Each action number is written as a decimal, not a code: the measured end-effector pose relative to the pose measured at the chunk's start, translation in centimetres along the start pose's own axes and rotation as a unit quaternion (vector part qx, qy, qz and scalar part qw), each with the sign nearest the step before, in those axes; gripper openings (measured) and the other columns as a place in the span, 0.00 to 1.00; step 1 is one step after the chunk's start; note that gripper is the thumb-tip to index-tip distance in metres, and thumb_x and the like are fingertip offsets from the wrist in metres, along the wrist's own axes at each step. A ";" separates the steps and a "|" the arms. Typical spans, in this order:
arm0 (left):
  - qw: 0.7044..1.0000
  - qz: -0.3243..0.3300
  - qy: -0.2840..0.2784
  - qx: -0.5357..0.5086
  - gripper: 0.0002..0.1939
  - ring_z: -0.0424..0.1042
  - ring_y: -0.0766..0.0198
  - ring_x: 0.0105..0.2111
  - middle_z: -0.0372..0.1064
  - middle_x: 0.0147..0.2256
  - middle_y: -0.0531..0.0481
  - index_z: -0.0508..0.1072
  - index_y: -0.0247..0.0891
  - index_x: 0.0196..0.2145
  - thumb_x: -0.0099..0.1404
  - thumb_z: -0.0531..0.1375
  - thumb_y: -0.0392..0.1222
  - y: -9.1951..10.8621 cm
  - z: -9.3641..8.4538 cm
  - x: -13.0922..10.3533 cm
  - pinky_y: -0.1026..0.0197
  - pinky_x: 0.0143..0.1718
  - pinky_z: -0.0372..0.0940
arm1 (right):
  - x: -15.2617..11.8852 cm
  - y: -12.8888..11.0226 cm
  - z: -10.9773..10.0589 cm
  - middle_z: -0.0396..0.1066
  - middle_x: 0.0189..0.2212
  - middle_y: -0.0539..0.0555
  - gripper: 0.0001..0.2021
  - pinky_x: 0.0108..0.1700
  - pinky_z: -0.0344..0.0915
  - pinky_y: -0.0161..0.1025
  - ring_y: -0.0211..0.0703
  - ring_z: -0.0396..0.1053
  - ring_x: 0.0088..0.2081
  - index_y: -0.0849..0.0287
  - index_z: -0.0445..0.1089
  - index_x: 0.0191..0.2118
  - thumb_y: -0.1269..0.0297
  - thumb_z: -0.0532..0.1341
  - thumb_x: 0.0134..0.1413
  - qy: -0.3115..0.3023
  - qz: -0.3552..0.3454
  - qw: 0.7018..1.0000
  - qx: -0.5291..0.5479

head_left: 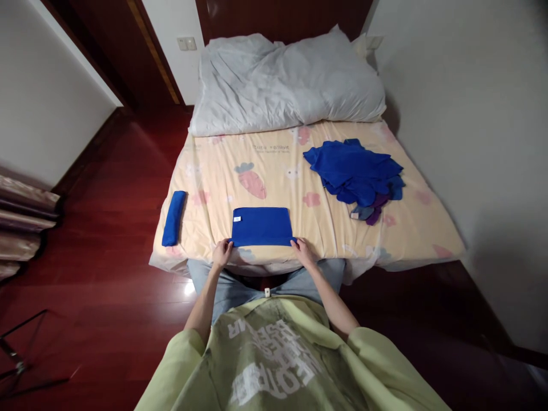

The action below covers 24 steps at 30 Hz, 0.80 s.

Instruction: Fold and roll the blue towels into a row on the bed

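Observation:
A blue cloth [262, 224] with a small white tag at its left lies flat on the bed, its near edge turned over into a narrow strip. My left hand [222, 252] pinches the left end of that strip. At the opposite end, my right hand [302, 251] grips the near right corner between thumb and fingers. To the left lies a rolled or tightly folded blue cloth [174, 218], apart from my hands. A loose heap of blue cloths [353, 168], with some purple at its near side, rests on the right part of the bed.
The bed's patterned yellow sheet [274, 157] spreads under the cloths. A grey-white quilt [286, 83] is bunched at the headboard [286, 17]. Walls stand on both sides, and a black metal stand [19, 362] is on the red floor at lower left.

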<state>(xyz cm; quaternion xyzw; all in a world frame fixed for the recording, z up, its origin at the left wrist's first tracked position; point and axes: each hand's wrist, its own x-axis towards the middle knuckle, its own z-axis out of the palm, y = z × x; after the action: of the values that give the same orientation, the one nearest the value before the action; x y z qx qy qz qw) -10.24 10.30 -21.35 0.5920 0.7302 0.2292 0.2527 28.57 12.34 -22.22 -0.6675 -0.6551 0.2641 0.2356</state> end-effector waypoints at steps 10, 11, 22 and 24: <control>1.000 -0.028 0.000 0.012 0.16 0.76 0.53 0.43 0.77 0.38 0.44 0.74 0.38 0.49 0.73 0.54 0.50 1.2 -0.2 1.1 0.57 0.43 0.67 | 1.6 -0.9 -0.2 0.78 0.33 0.57 0.19 0.39 0.63 0.34 0.44 0.73 0.36 0.57 0.72 0.27 0.54 0.56 0.66 -0.032 0.053 0.996 -0.061; 1.000 -0.027 0.004 0.006 0.16 0.76 0.54 0.43 0.77 0.38 0.45 0.73 0.39 0.50 0.73 0.55 0.50 1.3 -0.2 1.1 0.58 0.43 0.67 | 1.7 -0.8 -0.2 0.78 0.31 0.56 0.19 0.37 0.62 0.34 0.43 0.73 0.34 0.57 0.72 0.26 0.53 0.56 0.65 -0.037 0.060 0.996 -0.061; 0.993 0.002 0.086 0.087 0.12 0.69 0.47 0.51 0.75 0.45 0.39 0.73 0.41 0.48 0.72 0.57 0.47 2.2 0.4 0.2 0.51 0.51 0.64 | 0.9 -0.7 0.9 0.76 0.41 0.59 0.14 0.45 0.66 0.40 0.49 0.72 0.43 0.59 0.73 0.46 0.57 0.62 0.60 0.089 0.034 0.995 -0.035; 0.987 0.049 0.095 0.120 0.12 0.67 0.45 0.55 0.72 0.52 0.37 0.75 0.40 0.48 0.72 0.55 0.44 2.3 0.4 -0.1 0.48 0.56 0.60 | 0.6 -1.1 0.6 0.75 0.47 0.61 0.12 0.51 0.65 0.43 0.51 0.70 0.49 0.58 0.74 0.48 0.62 0.60 0.62 0.103 -0.037 0.992 -0.055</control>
<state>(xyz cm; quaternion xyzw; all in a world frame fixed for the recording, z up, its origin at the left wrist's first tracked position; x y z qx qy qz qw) -8.22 10.69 -20.21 0.6288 0.7430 0.2077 0.0975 27.36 12.98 -22.01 -0.6784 -0.6649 0.1487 0.2748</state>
